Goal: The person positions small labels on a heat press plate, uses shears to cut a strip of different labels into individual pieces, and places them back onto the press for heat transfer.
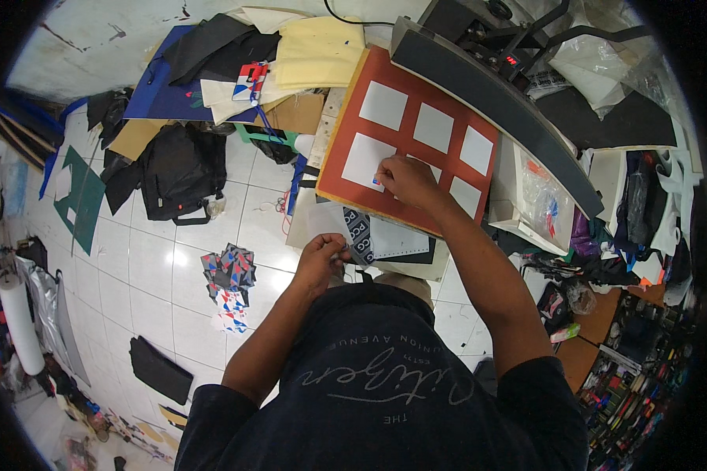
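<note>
My right hand is over the rust-red bed of a heat press. Its fingers are pinched at the lower right corner of a white paper square, where a small blue bit shows by the fingertips. Several more white squares lie in rows on the bed. Lower and to the left, my left hand is closed on the edge of a dark grey patterned piece with pale printing. That piece lies beside white sheets in front of the press. The left fingertips are partly hidden.
The press's long dark upper plate is swung off to the right. Small coloured printed pieces are heaped on the tiled floor at left, near a black bag. Yellow cloth lies behind. An open white box stands right.
</note>
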`<action>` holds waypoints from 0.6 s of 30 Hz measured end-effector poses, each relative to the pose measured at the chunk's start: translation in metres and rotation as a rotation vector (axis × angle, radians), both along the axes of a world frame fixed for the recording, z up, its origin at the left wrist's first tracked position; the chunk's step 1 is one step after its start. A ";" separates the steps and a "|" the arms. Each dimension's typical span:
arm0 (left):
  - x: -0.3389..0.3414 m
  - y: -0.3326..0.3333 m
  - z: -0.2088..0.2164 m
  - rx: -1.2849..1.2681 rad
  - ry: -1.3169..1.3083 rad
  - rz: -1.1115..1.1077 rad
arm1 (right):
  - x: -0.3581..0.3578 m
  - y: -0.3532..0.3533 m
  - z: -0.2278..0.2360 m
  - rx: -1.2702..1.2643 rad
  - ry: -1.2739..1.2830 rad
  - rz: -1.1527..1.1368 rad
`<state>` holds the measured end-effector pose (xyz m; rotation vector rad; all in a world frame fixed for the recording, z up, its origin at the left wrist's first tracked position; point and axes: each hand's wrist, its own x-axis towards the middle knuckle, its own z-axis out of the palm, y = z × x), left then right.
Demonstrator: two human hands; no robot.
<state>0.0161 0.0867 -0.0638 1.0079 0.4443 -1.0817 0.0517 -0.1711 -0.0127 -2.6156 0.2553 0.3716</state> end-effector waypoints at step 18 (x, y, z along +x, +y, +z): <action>-0.003 0.001 -0.001 0.035 0.008 -0.026 | -0.006 0.008 -0.003 -0.042 -0.129 -0.002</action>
